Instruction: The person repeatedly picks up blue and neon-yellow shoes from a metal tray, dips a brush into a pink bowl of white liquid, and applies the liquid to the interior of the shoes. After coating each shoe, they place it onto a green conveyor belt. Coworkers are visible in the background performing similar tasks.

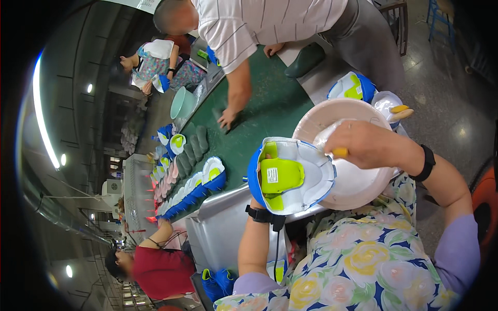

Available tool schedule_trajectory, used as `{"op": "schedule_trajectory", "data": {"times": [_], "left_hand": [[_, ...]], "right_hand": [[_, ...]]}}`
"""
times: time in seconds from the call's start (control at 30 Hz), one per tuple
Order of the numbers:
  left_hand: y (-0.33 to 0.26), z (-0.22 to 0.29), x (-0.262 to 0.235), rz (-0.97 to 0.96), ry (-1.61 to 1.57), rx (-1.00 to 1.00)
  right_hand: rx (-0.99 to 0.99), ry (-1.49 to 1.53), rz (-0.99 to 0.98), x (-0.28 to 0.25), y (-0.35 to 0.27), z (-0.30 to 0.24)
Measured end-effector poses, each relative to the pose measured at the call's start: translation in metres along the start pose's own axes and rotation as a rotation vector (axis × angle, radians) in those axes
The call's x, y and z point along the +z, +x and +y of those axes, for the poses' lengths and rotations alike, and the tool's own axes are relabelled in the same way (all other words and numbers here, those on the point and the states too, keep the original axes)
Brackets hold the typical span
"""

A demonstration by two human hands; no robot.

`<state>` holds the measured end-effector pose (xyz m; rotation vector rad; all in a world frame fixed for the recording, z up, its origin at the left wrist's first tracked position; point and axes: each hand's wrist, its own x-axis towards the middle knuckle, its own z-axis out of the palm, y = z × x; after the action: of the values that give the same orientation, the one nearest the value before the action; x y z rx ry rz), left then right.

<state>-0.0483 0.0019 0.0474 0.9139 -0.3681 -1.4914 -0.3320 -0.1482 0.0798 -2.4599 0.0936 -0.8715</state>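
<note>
Holding shoe upper [290, 176]: white, blue-edged, lime tongue | left fingers hidden behind it | right hand [363, 145] fingers clenched on yellow-handled brush [340, 152]

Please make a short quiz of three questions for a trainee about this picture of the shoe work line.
1. True or false: the left hand holds the blue and white shoe upper from below, sole side turned up.
2. What does the right hand grip, over which thing?
A. scissors, over a box
B. a yellow-handled brush, over the round pale basin
C. a red cloth, over the floor
3. What colour is the belt on which the person in the striped shirt rests a hand?

Key
1. True
2. B
3. Green
</note>
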Motion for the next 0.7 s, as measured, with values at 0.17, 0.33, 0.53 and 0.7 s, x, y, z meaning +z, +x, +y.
{"op": "schedule_trajectory", "data": {"times": [0.17, 0.33, 0.53, 0.7], "left_hand": [[0.008, -0.016, 0.014, -0.102, 0.108, 0.061], [0.014, -0.016, 0.001, -0.078, 0.001, 0.040], [0.019, -0.014, -0.037, -0.021, 0.033, 0.137], [0.024, 0.004, -0.149, 0.100, 0.576, 0.415]], "right_hand": [[0.077, 0.103, 0.327, 0.012, 0.047, -0.005], [0.304, 0.159, 0.303, 0.013, 0.042, 0.013], [0.664, 0.231, 0.074, 0.015, 0.018, 0.013], [0.769, 0.288, 0.155, 0.015, 0.002, 0.017]]}}
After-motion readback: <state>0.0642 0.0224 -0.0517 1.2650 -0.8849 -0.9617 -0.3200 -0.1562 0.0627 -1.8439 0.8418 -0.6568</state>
